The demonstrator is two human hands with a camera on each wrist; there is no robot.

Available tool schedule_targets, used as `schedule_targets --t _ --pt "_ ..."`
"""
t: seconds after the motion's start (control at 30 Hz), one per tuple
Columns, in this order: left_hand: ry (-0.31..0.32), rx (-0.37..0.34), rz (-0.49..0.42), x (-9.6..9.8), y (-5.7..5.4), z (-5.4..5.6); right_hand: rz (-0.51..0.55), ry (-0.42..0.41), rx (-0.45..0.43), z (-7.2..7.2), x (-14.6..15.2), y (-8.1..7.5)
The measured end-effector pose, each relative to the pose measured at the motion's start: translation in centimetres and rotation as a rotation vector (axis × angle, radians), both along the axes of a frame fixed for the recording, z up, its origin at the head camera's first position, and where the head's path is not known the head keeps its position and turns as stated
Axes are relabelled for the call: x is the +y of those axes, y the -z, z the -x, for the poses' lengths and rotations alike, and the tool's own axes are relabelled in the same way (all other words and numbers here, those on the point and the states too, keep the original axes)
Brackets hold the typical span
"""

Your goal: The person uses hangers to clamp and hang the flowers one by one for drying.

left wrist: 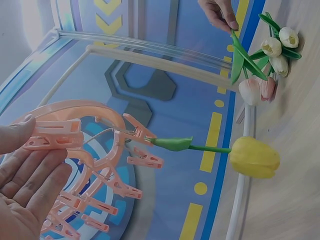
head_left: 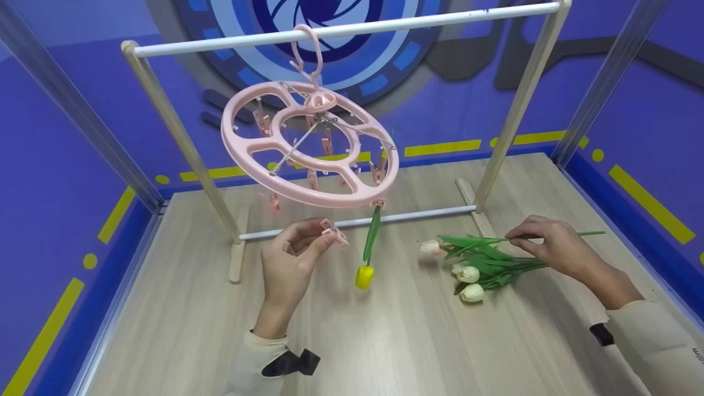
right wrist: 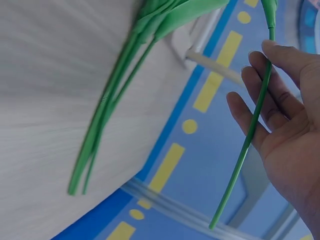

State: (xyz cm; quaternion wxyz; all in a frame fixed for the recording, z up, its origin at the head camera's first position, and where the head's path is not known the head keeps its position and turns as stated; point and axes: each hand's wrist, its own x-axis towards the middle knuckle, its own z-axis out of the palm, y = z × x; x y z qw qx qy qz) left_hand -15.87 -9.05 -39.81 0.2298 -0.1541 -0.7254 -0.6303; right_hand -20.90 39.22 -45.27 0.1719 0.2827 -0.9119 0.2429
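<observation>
My left hand [head_left: 289, 261] pinches a pink clothespin [left wrist: 56, 134] between thumb and fingers, below the rim of a round pink clip hanger [head_left: 247, 165]. Another clip on that rim bites the stem of a yellow tulip [head_left: 364, 277], which dangles head down. Over on the right, my right hand [head_left: 558, 250] pinches the green stem [right wrist: 255, 117] of a pale pinkish-white tulip [head_left: 430, 247], lifted above the table with its bloom pointing left. Beneath it lie several white tulips [head_left: 471, 292] and a pink one [left wrist: 267, 88], their stems bunched together.
A wooden rack with a white top bar [head_left: 440, 23] carries the hanger by its hook [head_left: 314, 52]. Its lower white bar [head_left: 418, 216] runs close above the wooden table [head_left: 352, 341]. More clips [left wrist: 100, 222] dangle from the hanger. Blue printed walls [head_left: 60, 165] surround the table.
</observation>
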Motion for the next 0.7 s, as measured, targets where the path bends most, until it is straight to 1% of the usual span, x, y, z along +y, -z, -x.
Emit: schedule_targets --t 0.17,0.33,0.47,0.57,0.7 --pt "-0.007 0.023 0.007 0.1 0.1 0.1 -0.001 -0.058 -0.001 -0.5 -1.6 -1.3" --pt "-0.022 0.028 0.014 0.2 0.0 0.1 -0.039 -0.115 -0.011 -1.0 -3.3 -2.9" --pt "-0.022 0.027 0.013 0.3 0.0 0.1 -0.065 -0.181 -0.032 -1.5 -4.5 -4.2" --pt "-0.02 0.032 0.017 0.4 0.0 0.1 -0.083 -0.228 -0.039 -1.7 -5.4 -4.9" --pt "-0.02 0.038 0.026 0.5 0.0 0.1 -0.096 -0.272 -0.041 -2.0 -6.6 -5.5"
